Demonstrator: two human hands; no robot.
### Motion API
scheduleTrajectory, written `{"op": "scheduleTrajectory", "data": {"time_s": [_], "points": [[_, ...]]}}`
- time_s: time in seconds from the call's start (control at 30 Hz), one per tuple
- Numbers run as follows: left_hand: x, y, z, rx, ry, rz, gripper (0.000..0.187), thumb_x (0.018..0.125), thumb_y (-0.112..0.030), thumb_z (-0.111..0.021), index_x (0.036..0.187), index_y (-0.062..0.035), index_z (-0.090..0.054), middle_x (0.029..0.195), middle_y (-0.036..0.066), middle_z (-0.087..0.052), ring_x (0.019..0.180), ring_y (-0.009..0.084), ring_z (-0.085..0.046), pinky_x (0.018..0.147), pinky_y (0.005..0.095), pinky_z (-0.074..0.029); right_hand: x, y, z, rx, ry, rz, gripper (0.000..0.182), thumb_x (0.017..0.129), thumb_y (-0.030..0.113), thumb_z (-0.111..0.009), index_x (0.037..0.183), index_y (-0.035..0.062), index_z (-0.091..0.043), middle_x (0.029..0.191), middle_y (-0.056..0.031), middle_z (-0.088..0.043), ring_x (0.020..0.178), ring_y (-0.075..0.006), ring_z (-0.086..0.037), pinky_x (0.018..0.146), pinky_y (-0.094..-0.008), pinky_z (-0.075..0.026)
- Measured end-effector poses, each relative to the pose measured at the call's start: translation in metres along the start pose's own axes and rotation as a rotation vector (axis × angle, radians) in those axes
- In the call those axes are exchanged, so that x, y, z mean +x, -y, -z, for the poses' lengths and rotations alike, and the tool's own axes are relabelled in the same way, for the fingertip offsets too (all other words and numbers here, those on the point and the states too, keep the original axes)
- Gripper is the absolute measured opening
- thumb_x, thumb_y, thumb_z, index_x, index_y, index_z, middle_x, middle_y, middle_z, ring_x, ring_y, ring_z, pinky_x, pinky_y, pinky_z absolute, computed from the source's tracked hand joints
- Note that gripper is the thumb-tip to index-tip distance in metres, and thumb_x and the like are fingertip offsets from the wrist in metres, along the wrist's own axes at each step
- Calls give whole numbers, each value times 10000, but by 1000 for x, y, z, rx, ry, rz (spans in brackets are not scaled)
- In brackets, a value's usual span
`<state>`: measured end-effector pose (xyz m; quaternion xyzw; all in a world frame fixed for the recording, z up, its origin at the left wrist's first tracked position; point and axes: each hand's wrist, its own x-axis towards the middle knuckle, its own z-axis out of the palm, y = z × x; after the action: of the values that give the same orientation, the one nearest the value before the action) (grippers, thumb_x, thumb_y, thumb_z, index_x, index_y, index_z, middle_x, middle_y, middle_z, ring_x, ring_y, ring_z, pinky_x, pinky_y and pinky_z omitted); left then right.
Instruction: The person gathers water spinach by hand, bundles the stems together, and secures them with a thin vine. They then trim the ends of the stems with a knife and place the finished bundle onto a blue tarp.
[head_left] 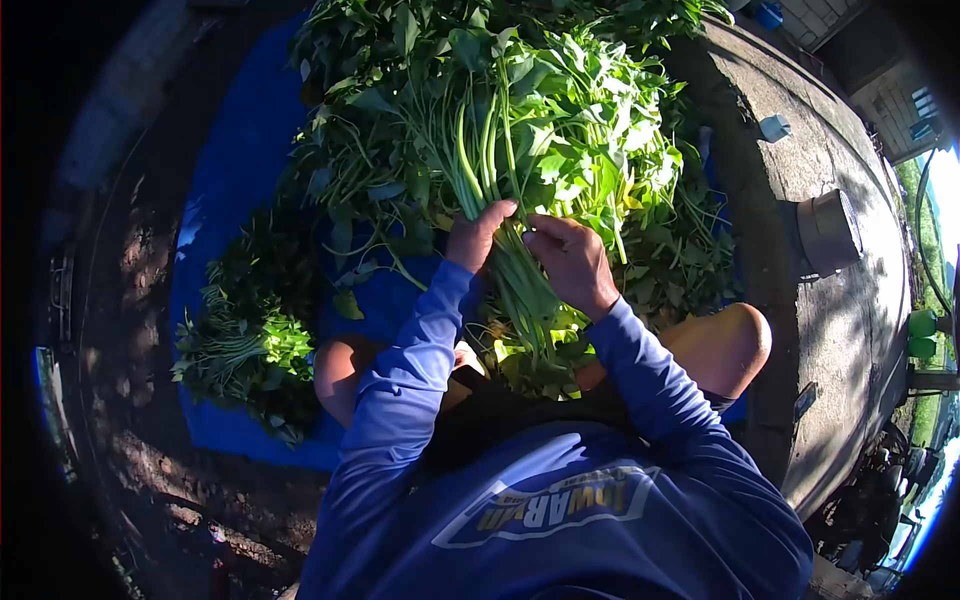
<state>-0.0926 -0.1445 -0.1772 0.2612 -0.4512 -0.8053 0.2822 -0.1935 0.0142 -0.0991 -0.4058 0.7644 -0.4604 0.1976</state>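
Observation:
A bunch of leafy greens (486,150) with long pale stems lies in my left hand (476,238), its leaves pointing away from me. My left fingers are wrapped round the stems, with the thumb across the top. The cut-looking stem ends (530,300) hang down toward my lap. Right beside the bunch, my right hand (575,262) is closed, thumb and forefinger pinched at a thin stem on the bunch's right edge. The other right fingers are curled and partly hidden. Behind both hands rises a large heap of loose greens (610,130), brightly sunlit on the right.
A blue tarp (235,140) lies under the heap. To my left sits a smaller pile of bunched greens (260,345). A round container (830,233) and a small pale-blue object (774,128) stand on the concrete (850,330) at right. My bent knees flank the stems.

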Motion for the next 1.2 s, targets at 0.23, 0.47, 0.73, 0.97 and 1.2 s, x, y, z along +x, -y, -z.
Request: {"op": "scheduleTrajectory", "data": {"time_s": [0.23,0.47,0.73,0.97,1.2], "points": [[-15,3,-18,258,-135,-372,371,993,-301,-758,1232,-22,-703,1124,20,-716,983,129,-669,869,309,-543,3,-25,-26,3,27,89,292,954,175,-750,1200,17,-766,974,-128,-755,849,-200,-715,784,-335,-563],[-9,-13,28,-159,-118,189,260,936,-189,-720,1116,-5,-755,1043,95,-777,893,222,-746,817,368,-604,24,0,67,442,122,-143,369,1035,210,-639,1364,49,-686,1168,-76,-759,962,-152,-713,868,-306,-601],[-26,-70,-10,-212,-46,97,323,891,-97,-726,1183,37,-692,1054,151,-761,887,271,-765,807,408,-649,-20,15,78,223,302,-45,311,965,283,-723,1052,-10,-785,908,-129,-777,832,-161,-710,780,-329,-552],[-20,-62,-21,-74,2,12,354,913,-137,-748,1226,16,-689,1129,149,-757,974,273,-754,882,427,-632,-31,7,29,331,279,-146,403,925,391,-766,1019,-1,-789,853,-111,-764,788,-166,-710,751,-324,-558],[-3,-55,-2,-48,-113,26,225,894,-196,-775,1033,-33,-706,895,149,-737,759,276,-718,749,435,-626,-70,-20,57,1319,90,-322,70,1083,150,-603,1072,83,-618,1037,-71,-717,957,-180,-706,877,-346,-569]]}}
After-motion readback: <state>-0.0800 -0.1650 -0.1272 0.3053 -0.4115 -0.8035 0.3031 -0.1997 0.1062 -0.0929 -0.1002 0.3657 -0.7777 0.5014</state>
